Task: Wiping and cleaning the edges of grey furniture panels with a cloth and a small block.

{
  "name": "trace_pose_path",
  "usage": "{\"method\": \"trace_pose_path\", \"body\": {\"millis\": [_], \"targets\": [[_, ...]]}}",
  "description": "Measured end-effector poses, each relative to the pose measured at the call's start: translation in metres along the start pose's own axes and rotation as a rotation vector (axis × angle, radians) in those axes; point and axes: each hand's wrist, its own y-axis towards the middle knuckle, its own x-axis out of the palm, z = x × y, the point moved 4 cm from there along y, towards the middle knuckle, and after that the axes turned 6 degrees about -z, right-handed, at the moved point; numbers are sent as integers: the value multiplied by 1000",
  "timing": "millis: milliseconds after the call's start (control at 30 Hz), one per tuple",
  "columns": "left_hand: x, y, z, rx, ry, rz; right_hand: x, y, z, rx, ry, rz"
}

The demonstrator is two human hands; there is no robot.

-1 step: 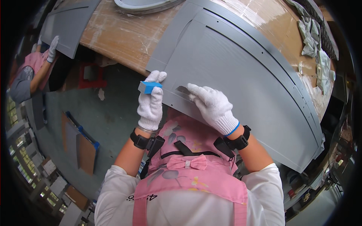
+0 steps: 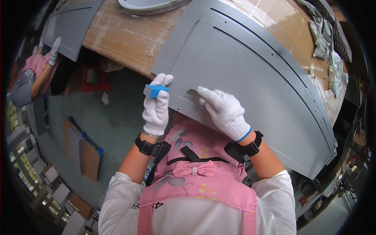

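A large grey framed panel (image 2: 250, 90) lies on the table before me, with a recessed middle and small dark holes along its borders. My left hand (image 2: 156, 113), in a white knit glove, is closed on a small blue block (image 2: 158, 91) with a pale grey end, just off the panel's near left corner. My right hand (image 2: 225, 111), gloved too, rests over the panel's near border. Its fingers are together over a small dark grey sheet (image 2: 192, 92) that looks like sandpaper; most of it is hidden beneath them.
Brown wrapping covers the table (image 2: 125, 39). A round grey frame (image 2: 152, 4) lies at the far side. Rags (image 2: 322, 37) sit far right. At far left, a co-worker's gloved hand (image 2: 55, 51) touches another grey panel (image 2: 72, 29). Boards (image 2: 84, 150) stand on the floor at left.
My right hand has slid slightly right and toward me along the border, the dark sheet moving a little with it. My left hand stays where it was.
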Motion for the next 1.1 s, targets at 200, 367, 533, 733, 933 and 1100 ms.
{"method": "trace_pose_path", "body": {"millis": [200, 367, 533, 733, 933, 1100], "targets": [[1, -1, 0, 7, 37, -22, 10, -7, -11, 100, -206, -190], [3, 1, 0, 17, 64, -28, 19, -1, -12, 101, 8, -196], [3, -2, 2, 11, 67, -8, -21, -40, 18, 122, 58, -32], [5, -1, 0, 12, 65, -18, -15, -64, 12, 152, -254, -175], [4, -1, -2, 5, 86, -18, -6, -47, -5, 196, -422, -224], [8, -1, -3, 7, 123, -9, -17, -59, 8, 328, -268, -373]]}}
